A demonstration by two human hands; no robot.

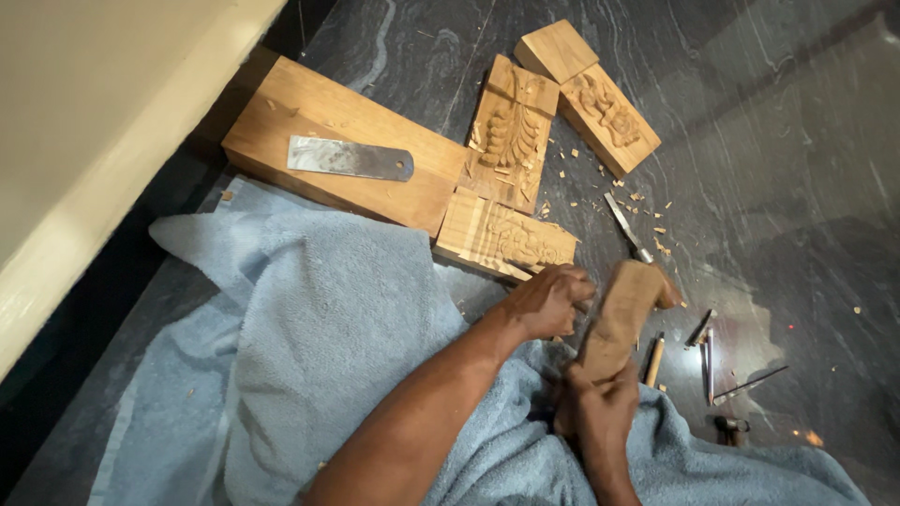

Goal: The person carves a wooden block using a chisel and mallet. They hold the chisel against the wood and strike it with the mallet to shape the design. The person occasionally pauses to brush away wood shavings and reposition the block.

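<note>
Blue towel (328,319) cushions your lap on the dark stone floor (797,169), carved panels (511,136) lie ahead, and your right hand (600,412) has its fingers wrapped around the wooden mallet (623,314) while your left hand (548,300), fingers curled, steadies a chisel (626,225) by the nearest panel.

Matt wood mallet (621,319), terry cloth towel (319,328), glossy stone floor (797,187).

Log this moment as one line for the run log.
left hand: on carved panel edge | right hand: gripping wooden mallet | blue towel underneath
</note>
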